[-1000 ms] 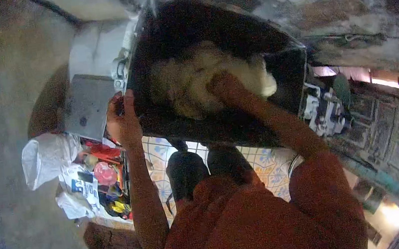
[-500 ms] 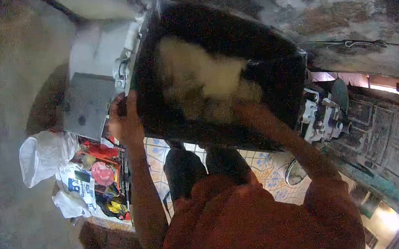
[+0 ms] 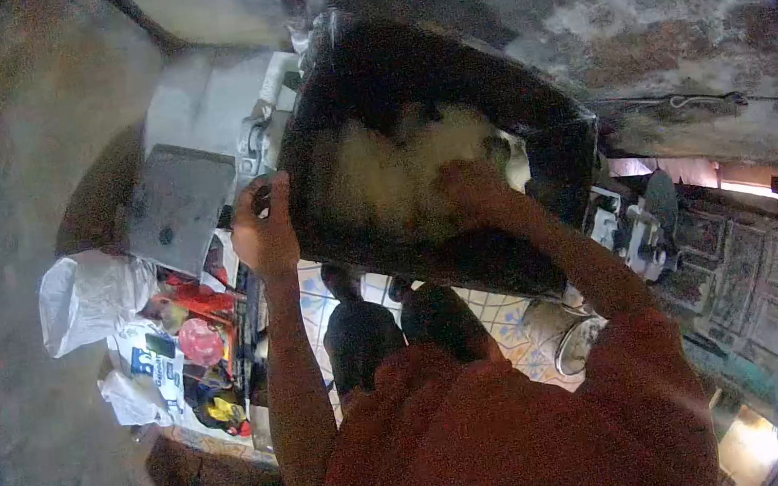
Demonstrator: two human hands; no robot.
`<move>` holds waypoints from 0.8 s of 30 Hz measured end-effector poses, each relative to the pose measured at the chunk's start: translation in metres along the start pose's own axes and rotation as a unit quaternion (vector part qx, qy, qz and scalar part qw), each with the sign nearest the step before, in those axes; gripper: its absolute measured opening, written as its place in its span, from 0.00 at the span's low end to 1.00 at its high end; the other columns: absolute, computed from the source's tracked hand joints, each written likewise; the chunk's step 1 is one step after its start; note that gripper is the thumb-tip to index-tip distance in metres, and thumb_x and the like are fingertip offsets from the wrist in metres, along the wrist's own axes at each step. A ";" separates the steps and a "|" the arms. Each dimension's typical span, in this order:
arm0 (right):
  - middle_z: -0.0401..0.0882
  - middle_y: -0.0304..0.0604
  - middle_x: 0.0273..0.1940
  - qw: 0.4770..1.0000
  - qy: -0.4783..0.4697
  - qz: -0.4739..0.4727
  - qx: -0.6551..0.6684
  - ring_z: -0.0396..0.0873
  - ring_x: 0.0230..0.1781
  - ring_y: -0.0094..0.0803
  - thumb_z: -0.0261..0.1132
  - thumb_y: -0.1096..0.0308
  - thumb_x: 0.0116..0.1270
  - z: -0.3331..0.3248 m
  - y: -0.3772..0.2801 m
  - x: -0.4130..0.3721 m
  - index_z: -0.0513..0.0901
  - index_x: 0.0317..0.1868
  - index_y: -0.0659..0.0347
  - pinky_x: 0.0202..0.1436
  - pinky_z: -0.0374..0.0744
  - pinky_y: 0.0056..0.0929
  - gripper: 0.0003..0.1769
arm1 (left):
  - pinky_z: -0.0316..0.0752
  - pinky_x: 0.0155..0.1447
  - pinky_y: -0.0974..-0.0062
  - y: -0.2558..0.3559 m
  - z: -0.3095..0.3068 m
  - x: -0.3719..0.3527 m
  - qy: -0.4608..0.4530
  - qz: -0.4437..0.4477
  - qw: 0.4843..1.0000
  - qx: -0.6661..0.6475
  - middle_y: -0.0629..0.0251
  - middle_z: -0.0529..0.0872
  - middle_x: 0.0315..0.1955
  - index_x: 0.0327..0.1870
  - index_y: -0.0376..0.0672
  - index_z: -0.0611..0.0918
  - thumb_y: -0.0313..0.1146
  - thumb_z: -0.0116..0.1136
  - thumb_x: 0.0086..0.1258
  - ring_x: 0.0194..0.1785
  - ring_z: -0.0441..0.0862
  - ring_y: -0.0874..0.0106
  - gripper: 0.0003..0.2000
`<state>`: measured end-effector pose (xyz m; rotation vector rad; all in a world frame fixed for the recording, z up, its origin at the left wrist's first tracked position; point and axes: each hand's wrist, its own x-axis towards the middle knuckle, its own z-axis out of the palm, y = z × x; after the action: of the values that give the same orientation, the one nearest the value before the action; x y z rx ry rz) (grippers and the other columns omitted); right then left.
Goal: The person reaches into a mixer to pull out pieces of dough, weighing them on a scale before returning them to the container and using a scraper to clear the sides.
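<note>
A deep black bin (image 3: 557, 137) holds a pale, yellowish mass (image 3: 365, 172) that looks blurred and soft. My right hand (image 3: 476, 194) reaches into the bin and touches the mass; its fingers are smeared and partly lost in the pale stuff. At the bin's left edge is my left hand (image 3: 264, 230), its fingers curled on the rim beside a white metal fitting (image 3: 253, 143). A bright patch shows at the right side of the mass.
Left of the bin are a grey panel (image 3: 183, 206), white plastic bags (image 3: 91, 297) and a crate of colourful items. White machine parts (image 3: 644, 239) stand at the right. My legs are below, over a patterned tile floor (image 3: 507, 321). Behind is a stained wall (image 3: 623, 6).
The pale mass has changed shape, and a bright patch now shows at its right. My right hand has shifted slightly up within the bin. My left hand sits slightly farther right.
</note>
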<state>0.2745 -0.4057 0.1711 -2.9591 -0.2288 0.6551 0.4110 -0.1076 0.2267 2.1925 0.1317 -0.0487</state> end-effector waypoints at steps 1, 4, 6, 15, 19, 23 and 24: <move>0.78 0.50 0.56 0.999 0.047 -0.014 -0.015 0.76 0.56 0.48 0.61 0.67 0.62 -0.029 0.011 -0.019 0.79 0.55 0.56 0.60 0.75 0.45 0.19 | 0.76 0.49 0.71 -0.003 0.002 -0.001 0.014 0.015 1.000 -0.007 0.59 0.88 0.37 0.42 0.38 0.85 0.48 0.69 0.60 0.41 0.85 0.69 0.21; 0.81 0.51 0.52 0.986 0.105 0.054 0.114 0.80 0.49 0.49 0.61 0.62 0.65 -0.108 0.001 -0.062 0.79 0.54 0.57 0.56 0.77 0.43 0.18 | 0.76 0.50 0.69 -0.012 0.006 -0.003 0.025 0.033 0.999 -0.030 0.58 0.88 0.38 0.43 0.37 0.85 0.48 0.69 0.60 0.42 0.85 0.67 0.22; 0.82 0.52 0.49 0.968 0.082 0.136 0.193 0.81 0.46 0.49 0.61 0.59 0.67 -0.132 0.001 -0.084 0.79 0.55 0.57 0.54 0.79 0.42 0.19 | 0.75 0.51 0.69 -0.010 0.007 -0.002 0.005 0.005 0.998 -0.063 0.57 0.88 0.38 0.43 0.36 0.84 0.48 0.68 0.61 0.43 0.85 0.66 0.21; 0.74 0.50 0.58 0.995 0.013 0.032 -0.088 0.72 0.61 0.45 0.61 0.58 0.64 -0.016 -0.038 -0.053 0.70 0.65 0.50 0.61 0.72 0.50 0.28 | 0.75 0.50 0.73 -0.001 0.002 -0.002 0.027 0.013 0.998 -0.062 0.58 0.88 0.38 0.44 0.36 0.84 0.46 0.70 0.60 0.41 0.84 0.69 0.21; 0.75 0.54 0.55 0.997 -0.026 0.020 -0.070 0.72 0.59 0.44 0.62 0.65 0.60 -0.021 -0.030 0.013 0.69 0.65 0.52 0.61 0.71 0.52 0.31 | 0.76 0.50 0.72 0.000 0.001 -0.002 0.001 -0.027 0.998 -0.054 0.58 0.87 0.38 0.42 0.35 0.84 0.43 0.69 0.61 0.42 0.84 0.68 0.18; 0.79 0.54 0.47 0.993 -0.047 0.066 -0.085 0.80 0.48 0.47 0.64 0.70 0.57 -0.050 0.023 0.040 0.71 0.62 0.57 0.50 0.78 0.49 0.30 | 0.75 0.46 0.75 -0.008 0.007 0.002 -0.002 -0.010 0.994 -0.106 0.61 0.88 0.35 0.42 0.36 0.84 0.46 0.72 0.58 0.37 0.84 0.71 0.21; 0.81 0.54 0.45 0.993 -0.015 0.069 -0.097 0.82 0.45 0.49 0.65 0.71 0.57 -0.060 0.030 0.039 0.72 0.61 0.58 0.47 0.80 0.48 0.29 | 0.76 0.46 0.75 -0.008 0.006 -0.002 0.008 -0.017 0.990 -0.138 0.60 0.88 0.35 0.41 0.37 0.85 0.46 0.72 0.58 0.37 0.84 0.71 0.21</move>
<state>0.3385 -0.4325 0.2052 -3.1759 -0.0945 0.7347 0.4083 -0.1083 0.2166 1.9144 0.1738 -0.0301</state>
